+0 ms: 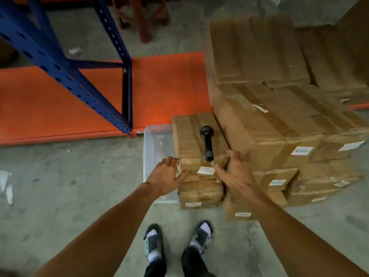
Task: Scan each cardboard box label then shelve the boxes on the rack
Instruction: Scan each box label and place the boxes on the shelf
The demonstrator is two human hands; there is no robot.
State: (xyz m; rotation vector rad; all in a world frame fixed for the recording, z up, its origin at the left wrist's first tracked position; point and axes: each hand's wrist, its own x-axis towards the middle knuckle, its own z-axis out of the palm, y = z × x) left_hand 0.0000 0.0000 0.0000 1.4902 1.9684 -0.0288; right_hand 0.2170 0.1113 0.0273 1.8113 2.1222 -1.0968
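Observation:
A small cardboard box (pixel 191 136) tops a short stack in front of me, with a white label (pixel 206 170) on its near face. A black handheld scanner (pixel 207 141) lies on its top. My left hand (pixel 164 177) grips the box's near left corner. My right hand (pixel 232 169) grips its near right corner, thumb close to the label. To the left stands the rack, with blue uprights (pixel 60 64) and an orange bottom shelf (pixel 50 108).
A large pile of taped cardboard boxes (pixel 279 120) with white labels rises at the right. A clear plastic bin (pixel 155 156) sits on the concrete floor left of the stack. My feet (pixel 177 239) stand just before the stack. A red-brown stool (pixel 143 17) stands far back.

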